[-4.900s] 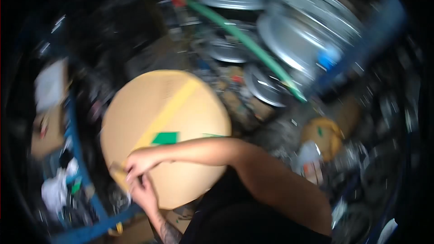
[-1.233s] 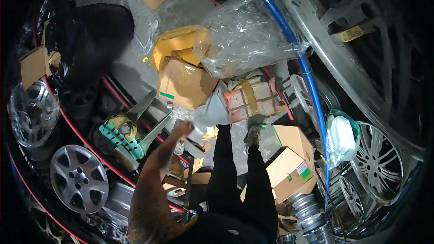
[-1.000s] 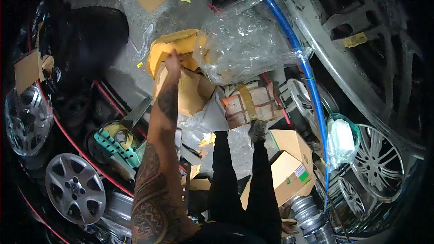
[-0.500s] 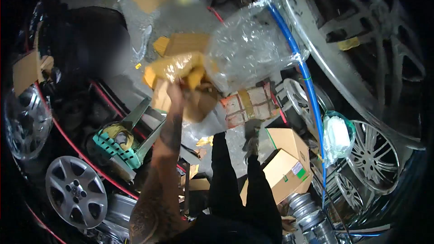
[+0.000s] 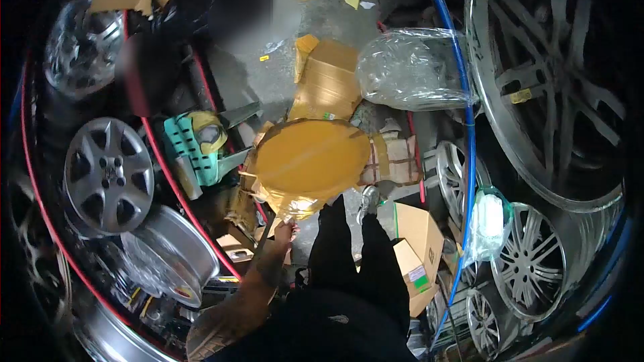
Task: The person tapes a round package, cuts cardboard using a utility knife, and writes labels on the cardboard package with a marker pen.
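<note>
Low in front of my body, my left hand (image 5: pixel 286 230) is closed on the near edge of a large round piece of brown cardboard (image 5: pixel 310 157). Shiny tan packing tape (image 5: pixel 295 206) wraps this edge. The oval face of the cardboard is turned up toward me, just ahead of my legs. Behind it a folded cardboard piece (image 5: pixel 329 80) lies on the floor. To its right is a taped, reddish-grey bundle (image 5: pixel 394 157). My right hand is out of view.
Silver wheel rims, such as one at left (image 5: pixel 109 175) and one at right (image 5: pixel 530 261), stand on both sides. A teal basket (image 5: pixel 194 147) sits left. Clear plastic wrap (image 5: pixel 409 70), a blue pole (image 5: pixel 469 161) and an open cardboard box (image 5: pixel 419 255) are at right.
The tape-covered cardboard, bunched and blurred before, now shows a broad oval face. My left hand has come back closer to my body with it. The view has shifted, moving the surroundings.
</note>
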Available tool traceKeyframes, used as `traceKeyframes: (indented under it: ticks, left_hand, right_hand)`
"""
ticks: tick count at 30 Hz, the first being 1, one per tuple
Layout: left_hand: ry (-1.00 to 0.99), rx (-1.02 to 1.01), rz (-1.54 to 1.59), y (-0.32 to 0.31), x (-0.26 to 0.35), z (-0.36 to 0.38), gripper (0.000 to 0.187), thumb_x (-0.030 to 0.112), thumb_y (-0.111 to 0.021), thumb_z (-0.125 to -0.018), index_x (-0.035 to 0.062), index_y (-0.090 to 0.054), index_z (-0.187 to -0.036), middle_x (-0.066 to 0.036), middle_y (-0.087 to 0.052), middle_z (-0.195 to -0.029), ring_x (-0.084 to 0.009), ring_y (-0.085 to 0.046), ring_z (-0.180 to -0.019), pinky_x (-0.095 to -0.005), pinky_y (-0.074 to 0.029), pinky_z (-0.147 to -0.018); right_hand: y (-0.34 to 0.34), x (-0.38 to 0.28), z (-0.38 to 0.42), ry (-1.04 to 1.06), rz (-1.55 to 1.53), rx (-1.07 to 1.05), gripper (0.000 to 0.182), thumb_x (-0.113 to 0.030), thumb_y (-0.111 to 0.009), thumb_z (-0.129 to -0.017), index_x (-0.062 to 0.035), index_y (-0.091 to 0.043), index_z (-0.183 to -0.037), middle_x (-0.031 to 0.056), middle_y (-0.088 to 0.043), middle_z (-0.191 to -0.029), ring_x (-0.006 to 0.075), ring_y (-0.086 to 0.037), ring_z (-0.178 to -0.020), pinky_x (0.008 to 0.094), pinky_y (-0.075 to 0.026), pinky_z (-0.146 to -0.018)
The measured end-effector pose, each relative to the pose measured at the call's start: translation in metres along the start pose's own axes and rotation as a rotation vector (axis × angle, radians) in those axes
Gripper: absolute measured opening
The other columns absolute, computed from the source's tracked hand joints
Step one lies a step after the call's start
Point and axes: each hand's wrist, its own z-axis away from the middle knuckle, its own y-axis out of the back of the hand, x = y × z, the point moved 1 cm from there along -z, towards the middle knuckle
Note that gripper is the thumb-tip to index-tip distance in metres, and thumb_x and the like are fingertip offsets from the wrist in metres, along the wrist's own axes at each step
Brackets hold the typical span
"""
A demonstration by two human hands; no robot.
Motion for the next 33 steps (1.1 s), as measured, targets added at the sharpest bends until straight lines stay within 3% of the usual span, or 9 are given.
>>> traceKeyframes:
  ticks: [5,6,10,12,16,19,25,29,33]
  left_hand:
    - [-0.074,-0.002,0.039,-0.04,-0.038,0.051,0.01,0.019,-0.06,-0.102,0.0102,-0.06,-0.106,-0.002,-0.065,-0.086,-0.0124,-0.066,-0.071,-0.0229,-0.04,-0.048]
    - [-0.092,-0.021,0.046,-0.045,-0.049,0.06,0.011,0.02,-0.06,-0.102,0.0101,-0.061,-0.108,-0.002,-0.065,-0.087,-0.0124,-0.066,-0.073,-0.0236,-0.042,-0.05]
    - [-0.136,-0.03,0.138,-0.048,-0.106,0.102,0.017,0.021,-0.061,-0.101,0.0094,-0.062,-0.114,-0.002,-0.066,-0.091,-0.0129,-0.066,-0.082,-0.027,-0.047,-0.064]
    - [-0.182,0.004,0.22,-0.045,-0.134,0.129,0.021,0.02,-0.062,-0.1,0.0096,-0.062,-0.119,-0.002,-0.066,-0.093,-0.0137,-0.066,-0.088,-0.031,-0.048,-0.075]
    - [-0.269,0.097,0.265,-0.014,-0.199,0.185,0.009,0.017,-0.063,-0.101,0.0091,-0.061,-0.104,-0.002,-0.064,-0.084,-0.0146,-0.064,-0.076,-0.0292,-0.048,-0.065]
    - [-0.297,0.144,0.345,0.032,-0.24,0.217,0.007,0.013,-0.061,-0.1,0.0063,-0.062,-0.099,-0.004,-0.064,-0.079,-0.0149,-0.059,-0.062,-0.0283,-0.045,-0.051]
    - [-0.287,0.12,0.509,0.071,-0.354,0.309,0.017,0.021,-0.059,-0.098,0.0088,-0.06,-0.087,-0.001,-0.059,-0.074,-0.0123,-0.055,-0.062,-0.0247,-0.045,-0.055]
    - [-0.27,-0.045,0.762,0.102,-0.528,0.298,0.032,0.043,-0.06,-0.099,0.0114,-0.059,-0.096,-0.005,-0.063,-0.087,-0.021,-0.058,-0.077,-0.0331,-0.048,-0.064]
    - [-0.033,0.069,0.812,0.072,-0.585,0.327,0.029,0.041,-0.06,-0.1,0.0124,-0.059,-0.094,-0.004,-0.062,-0.082,-0.0206,-0.057,-0.071,-0.0326,-0.045,-0.058]
  right_hand:
    - [0.071,0.094,-0.142,0.251,0.244,0.319,0.032,-0.009,-0.052,-0.103,0.0093,-0.055,-0.129,0.0235,-0.065,-0.109,0.0248,-0.06,-0.089,0.0387,-0.049,-0.081]
    - [0.054,0.142,-0.135,-0.021,0.075,0.275,0.028,-0.009,-0.054,-0.099,0.0049,-0.06,-0.123,0.0238,-0.068,-0.102,0.0311,-0.064,-0.081,0.0411,-0.051,-0.076]
    - [0.048,0.079,-0.132,-0.231,0.372,0.352,0.047,-0.052,-0.053,-0.1,-0.0206,-0.067,-0.132,0.0098,-0.071,-0.126,0.0345,-0.067,-0.112,0.0443,-0.052,-0.093]
    - [0.046,0.085,-0.132,-0.13,0.334,0.341,0.048,-0.053,-0.053,-0.099,-0.0249,-0.065,-0.135,0.0068,-0.072,-0.123,0.0339,-0.069,-0.108,0.0445,-0.053,-0.09]
    - [0.04,0.099,-0.135,0.237,0.269,0.39,0.047,-0.051,-0.057,-0.097,-0.0288,-0.062,-0.138,0.0055,-0.072,-0.123,0.0314,-0.07,-0.106,0.043,-0.054,-0.086]
    - [0.053,0.045,-0.123,-0.006,0.192,0.22,0.036,-0.036,-0.059,-0.097,-0.027,-0.067,-0.131,0.0038,-0.074,-0.119,0.0289,-0.071,-0.101,0.039,-0.056,-0.078]
    - [0.057,0.039,-0.123,0.127,-0.011,0.255,0.033,-0.033,-0.058,-0.096,-0.0287,-0.069,-0.126,0.0009,-0.074,-0.116,0.03,-0.072,-0.095,0.041,-0.055,-0.074]
    - [0.059,0.037,-0.123,0.019,0.031,0.238,0.035,-0.039,-0.058,-0.095,-0.0341,-0.068,-0.128,0.003,-0.075,-0.113,0.0326,-0.072,-0.093,0.0446,-0.055,-0.074]
    - [0.046,0.05,-0.132,-0.043,0.162,0.235,0.042,-0.051,-0.051,-0.096,-0.034,-0.068,-0.129,0.0059,-0.074,-0.117,0.0358,-0.07,-0.1,0.0477,-0.054,-0.082]
